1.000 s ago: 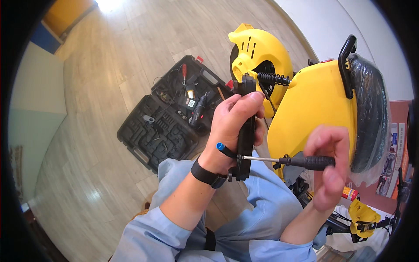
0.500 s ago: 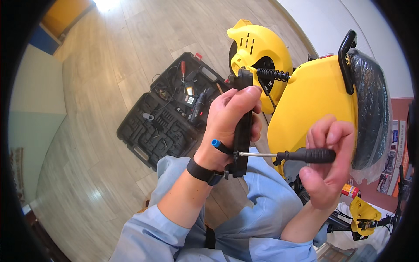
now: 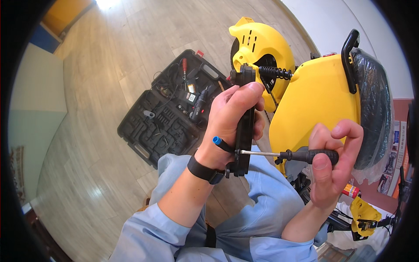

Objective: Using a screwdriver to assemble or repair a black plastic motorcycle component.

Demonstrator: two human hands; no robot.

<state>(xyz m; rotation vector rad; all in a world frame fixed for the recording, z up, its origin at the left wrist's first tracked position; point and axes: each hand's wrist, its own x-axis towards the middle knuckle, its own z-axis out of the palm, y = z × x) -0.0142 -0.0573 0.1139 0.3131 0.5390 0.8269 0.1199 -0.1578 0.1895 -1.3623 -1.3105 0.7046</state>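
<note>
My left hand [image 3: 229, 113] is wrapped round a long, narrow black plastic part [image 3: 245, 142], held upright over my lap; I cannot make out its exact kind. A short black tube with a blue end [image 3: 217, 140] juts out leftward near its lower end. Level across to the right lies a screwdriver [image 3: 301, 156] with a black handle, its steel shaft meeting the part near that tube. My right hand [image 3: 329, 179] has the handle's end between thumb and curled fingers, the thumb pressed on it and one finger lifted clear. Exactly how the tip seats is too small to tell.
An open black tool case [image 3: 159, 126] lies on the wood floor, with a red-handled screwdriver [image 3: 184, 65] and a dark power tool [image 3: 199, 105] in it. To the right stands a yellow vehicle [image 3: 314, 100] with a plastic-wrapped black seat [image 3: 373, 109].
My right thumb has moved up onto the screwdriver handle, and one finger has lifted and stretched out to the right. My left hand keeps its grip on the black part.
</note>
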